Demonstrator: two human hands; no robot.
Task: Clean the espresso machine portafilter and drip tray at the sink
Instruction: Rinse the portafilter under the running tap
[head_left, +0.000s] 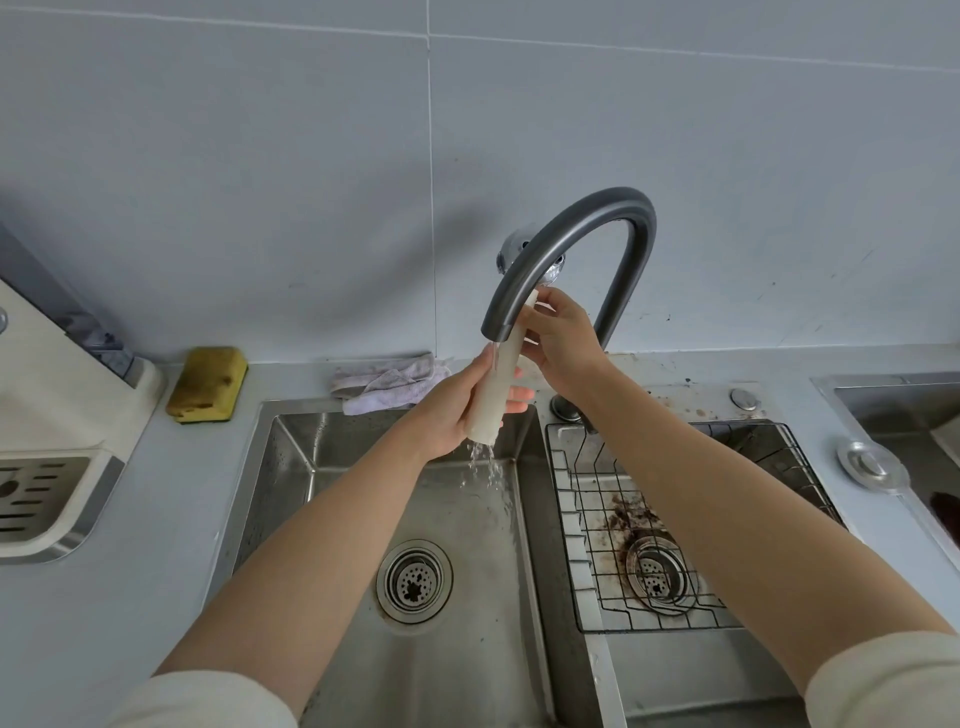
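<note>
I'm holding a cream tray piece (496, 395) on edge under the grey gooseneck faucet (587, 218), one hand at each end. My left hand (457, 410) is wrapping the lower half, with its fingers curling round the far side so the tips are showing past the right edge. My right hand (563, 338) is pinching the upper end just behind the spout mouth, thumb and fingers clamping on the piece. It is tilting steeply, top end up toward the wall and bottom end down toward me.

Water (483, 467) is running off the lower end and splashing into the left basin (322, 457), above its round drain strainer (414, 580). The piece is hanging over the back of that basin, touching nothing but my hands.

In the right basin a wire rack (587, 519) is sitting over the drain, with dark coffee grounds (631, 514) spreading beneath it.

On the counter behind the sink a yellow sponge (208, 383) and a crumpled pale cloth (387, 384) are lying well apart. The cream espresso machine (52, 395) is standing at the far left, its slotted metal grate (36, 493) facing the edge of the view.
</note>
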